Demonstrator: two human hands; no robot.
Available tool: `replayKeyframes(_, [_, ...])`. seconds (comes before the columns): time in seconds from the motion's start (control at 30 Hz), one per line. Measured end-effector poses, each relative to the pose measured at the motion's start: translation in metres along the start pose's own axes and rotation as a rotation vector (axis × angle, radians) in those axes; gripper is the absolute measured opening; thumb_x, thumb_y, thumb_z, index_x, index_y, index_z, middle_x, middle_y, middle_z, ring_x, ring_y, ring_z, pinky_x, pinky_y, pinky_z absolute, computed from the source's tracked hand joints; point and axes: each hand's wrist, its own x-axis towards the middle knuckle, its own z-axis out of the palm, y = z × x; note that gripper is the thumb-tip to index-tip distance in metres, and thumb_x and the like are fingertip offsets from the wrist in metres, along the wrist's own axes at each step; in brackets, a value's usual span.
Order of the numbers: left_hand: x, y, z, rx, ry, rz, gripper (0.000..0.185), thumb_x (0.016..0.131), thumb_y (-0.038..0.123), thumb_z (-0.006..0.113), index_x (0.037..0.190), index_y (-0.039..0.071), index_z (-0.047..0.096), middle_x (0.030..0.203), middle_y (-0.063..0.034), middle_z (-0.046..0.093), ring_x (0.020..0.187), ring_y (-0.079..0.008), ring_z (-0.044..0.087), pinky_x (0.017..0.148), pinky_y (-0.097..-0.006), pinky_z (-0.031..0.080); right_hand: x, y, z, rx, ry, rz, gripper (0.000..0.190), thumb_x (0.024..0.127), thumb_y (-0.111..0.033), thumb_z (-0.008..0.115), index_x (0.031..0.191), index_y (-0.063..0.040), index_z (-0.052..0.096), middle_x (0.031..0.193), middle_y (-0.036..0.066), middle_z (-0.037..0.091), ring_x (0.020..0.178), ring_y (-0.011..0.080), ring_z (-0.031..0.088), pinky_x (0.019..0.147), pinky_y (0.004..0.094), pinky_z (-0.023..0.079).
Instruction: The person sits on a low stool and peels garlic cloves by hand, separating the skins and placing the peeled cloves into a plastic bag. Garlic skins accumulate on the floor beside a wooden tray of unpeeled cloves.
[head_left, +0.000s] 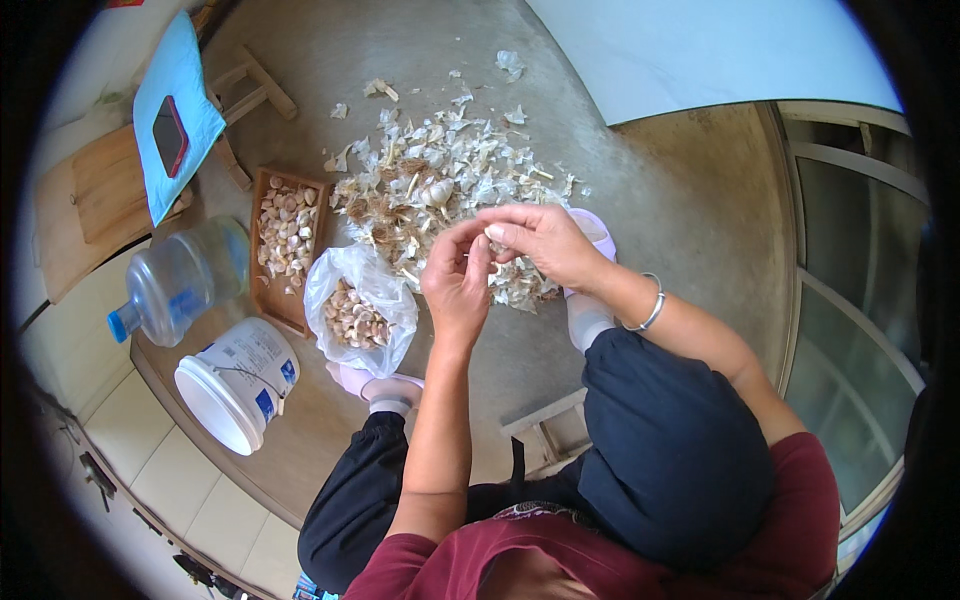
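Note:
My left hand (463, 271) and my right hand (540, 244) meet over a heap of garlic skins (480, 165) on the concrete floor. Pinched between their fingers is a small pale piece of garlic (491, 234), mostly hidden by the fingers. A whole garlic bulb (436, 193) lies on the heap, among dry roots and stalks. Left of my hands stands a white plastic bag (401, 307) with unpeeled garlic cloves (356, 319) in it. Beyond it, a wooden tray (321, 225) holds more cloves (285, 225).
A large clear water bottle (184, 274) and a white plastic bucket (244, 375) lie at left. A phone (171, 136) rests on a light-blue cloth (161, 67). A low wooden stool (551, 427) is beneath me. Glass-paned doors (847, 315) stand at right.

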Motion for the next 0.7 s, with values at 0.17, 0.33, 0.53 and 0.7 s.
replayKeyframes(0.17, [-0.004, 0.004, 0.012, 0.335, 0.012, 0.287, 0.032, 0.085, 0.001, 0.066, 0.117, 0.002, 0.06, 0.098, -0.0069, 0.062, 0.077, -0.0101, 0.061, 0.064, -0.0229, 0.052, -0.003, 0.007, -0.003, 0.054, 0.01, -0.017, 0.031, 0.097, -0.02, 0.055, 0.117, 0.003, 0.062, 0.104, 0.008, 0.066, 0.093, 0.013, 0.063, 0.078, 0.0264, 0.054])
replayKeyframes(0.33, [0.0, 0.014, 0.001, -0.249, -0.014, -0.084, 0.031, 0.094, 0.009, 0.059, 0.122, -0.003, 0.056, 0.09, -0.005, 0.062, 0.071, -0.0084, 0.055, 0.059, -0.0216, 0.047, -0.002, 0.0, -0.007, -0.144, -0.033, -0.165, 0.028, 0.094, -0.014, 0.059, 0.117, 0.002, 0.062, 0.1, 0.008, 0.067, 0.092, 0.013, 0.063, 0.078, 0.0268, 0.054])
replayKeyframes(0.53, [-0.006, 0.011, -0.008, -0.208, -0.09, -0.068, 0.031, 0.095, 0.009, 0.057, 0.123, -0.003, 0.055, 0.09, -0.005, 0.061, 0.069, -0.0094, 0.054, 0.058, -0.0221, 0.045, -0.005, -0.008, -0.003, -0.022, -0.062, -0.035, 0.02, 0.093, -0.019, 0.06, 0.096, 0.001, 0.066, 0.085, 0.003, 0.065, 0.071, 0.0058, 0.057, 0.064, 0.0199, 0.048])
replayKeyframes(0.7, [-0.001, 0.013, -0.02, -1.006, -0.191, -0.354, 0.023, 0.094, 0.01, 0.047, 0.111, -0.003, 0.055, 0.085, -0.0083, 0.059, 0.066, -0.0161, 0.057, 0.054, -0.0262, 0.046, -0.009, -0.008, -0.001, 0.329, -0.171, 0.093, 0.026, 0.097, -0.024, 0.055, 0.097, 0.0, 0.063, 0.084, 0.002, 0.063, 0.065, 0.0044, 0.055, 0.06, 0.0176, 0.046])
